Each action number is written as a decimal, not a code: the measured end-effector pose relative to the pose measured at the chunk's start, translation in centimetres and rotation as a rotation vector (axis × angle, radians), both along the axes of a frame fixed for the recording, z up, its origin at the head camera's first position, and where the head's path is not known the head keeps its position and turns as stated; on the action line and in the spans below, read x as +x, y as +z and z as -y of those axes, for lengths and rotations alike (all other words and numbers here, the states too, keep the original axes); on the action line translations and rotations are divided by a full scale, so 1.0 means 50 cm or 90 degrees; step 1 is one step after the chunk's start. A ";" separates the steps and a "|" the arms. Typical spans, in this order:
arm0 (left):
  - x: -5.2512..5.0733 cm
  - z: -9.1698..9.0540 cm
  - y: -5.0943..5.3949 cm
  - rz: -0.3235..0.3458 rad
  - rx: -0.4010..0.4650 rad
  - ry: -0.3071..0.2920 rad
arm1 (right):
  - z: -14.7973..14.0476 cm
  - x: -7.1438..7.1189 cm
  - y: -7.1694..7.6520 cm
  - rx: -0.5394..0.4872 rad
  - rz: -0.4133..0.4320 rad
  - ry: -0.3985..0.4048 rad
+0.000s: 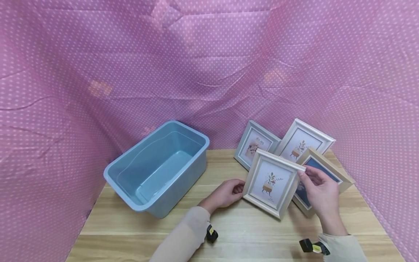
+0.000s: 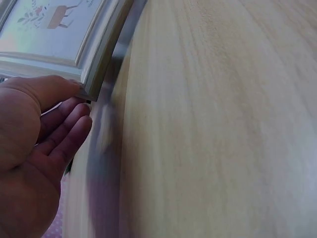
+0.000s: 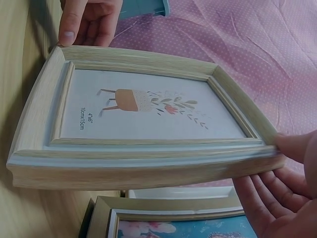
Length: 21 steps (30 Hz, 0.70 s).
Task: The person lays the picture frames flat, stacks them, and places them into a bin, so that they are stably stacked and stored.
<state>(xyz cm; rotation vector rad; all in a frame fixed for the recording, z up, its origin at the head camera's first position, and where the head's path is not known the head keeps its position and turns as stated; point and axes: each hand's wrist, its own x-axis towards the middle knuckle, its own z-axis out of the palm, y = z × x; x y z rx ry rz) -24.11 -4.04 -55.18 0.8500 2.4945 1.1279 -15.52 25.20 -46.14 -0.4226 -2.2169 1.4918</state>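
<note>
Clearly, I have the right hand (image 1: 322, 193) pinching the upper right corner of a cream, wood-look rectangular picture frame (image 1: 270, 183), thumb above and fingers beneath; the left hand (image 1: 226, 193) pinches its lower left corner. It tilts between them over the pale wooden table (image 1: 245, 233). I'd judge the work early: one in hand, while a grey rectangular frame (image 1: 253, 147), a white rectangular frame (image 1: 299, 140) and a tan, blue-pictured frame (image 1: 331, 167) lie bunched beyond; none shows inside the deep blue plastic tub (image 1: 181, 187).

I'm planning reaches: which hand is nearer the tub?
Left. The left hand is right of the tub, at the left side of the held frame; the right hand is farther right, at that frame's right side.
</note>
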 end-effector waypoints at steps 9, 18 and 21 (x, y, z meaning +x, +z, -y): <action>0.011 0.012 0.016 0.017 0.005 -0.002 | 0.010 0.006 0.011 0.000 -0.031 -0.007; 0.026 0.029 0.037 0.057 0.006 0.001 | 0.023 0.012 0.026 -0.002 -0.065 -0.012; 0.030 0.036 0.043 0.064 0.011 -0.001 | 0.027 0.012 0.030 -0.004 -0.074 -0.013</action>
